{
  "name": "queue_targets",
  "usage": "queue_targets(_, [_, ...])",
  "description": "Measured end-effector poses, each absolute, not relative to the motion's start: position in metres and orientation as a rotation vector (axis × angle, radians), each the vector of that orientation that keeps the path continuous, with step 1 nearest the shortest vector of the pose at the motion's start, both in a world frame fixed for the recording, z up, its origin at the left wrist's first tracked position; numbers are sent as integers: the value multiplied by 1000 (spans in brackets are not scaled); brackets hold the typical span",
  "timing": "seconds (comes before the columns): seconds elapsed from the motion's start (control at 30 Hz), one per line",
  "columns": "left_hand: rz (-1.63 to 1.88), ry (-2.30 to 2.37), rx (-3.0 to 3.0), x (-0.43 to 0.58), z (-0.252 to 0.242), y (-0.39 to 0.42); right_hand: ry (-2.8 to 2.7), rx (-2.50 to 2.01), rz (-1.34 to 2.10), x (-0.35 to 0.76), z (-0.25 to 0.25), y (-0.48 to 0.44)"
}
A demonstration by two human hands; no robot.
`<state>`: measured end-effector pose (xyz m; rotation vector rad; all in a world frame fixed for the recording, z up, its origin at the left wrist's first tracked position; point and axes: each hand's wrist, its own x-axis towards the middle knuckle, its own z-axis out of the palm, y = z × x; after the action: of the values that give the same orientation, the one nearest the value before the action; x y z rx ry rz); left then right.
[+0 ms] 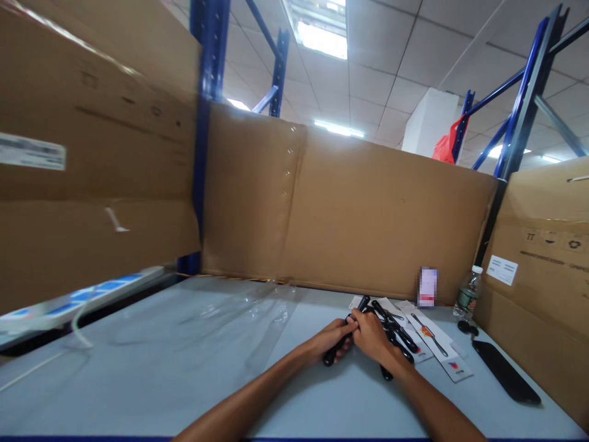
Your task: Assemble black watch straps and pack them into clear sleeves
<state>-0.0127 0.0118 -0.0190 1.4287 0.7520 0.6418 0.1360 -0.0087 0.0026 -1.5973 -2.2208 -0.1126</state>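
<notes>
Close before us, our left hand curls shut round one black tool while our right hand clamps the pile touching it, so we had best grip handles only, sparing the cards just right of both.

Person here: L forearm & R forearm both bare as far up as I can see; L hand & R hand bare too.
</notes>
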Motion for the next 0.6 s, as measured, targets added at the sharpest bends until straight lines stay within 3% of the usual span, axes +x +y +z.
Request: queue_targets(0.6, [641, 765, 1430, -13, -19, 12, -2215, -1598, -78, 135, 5, -11])
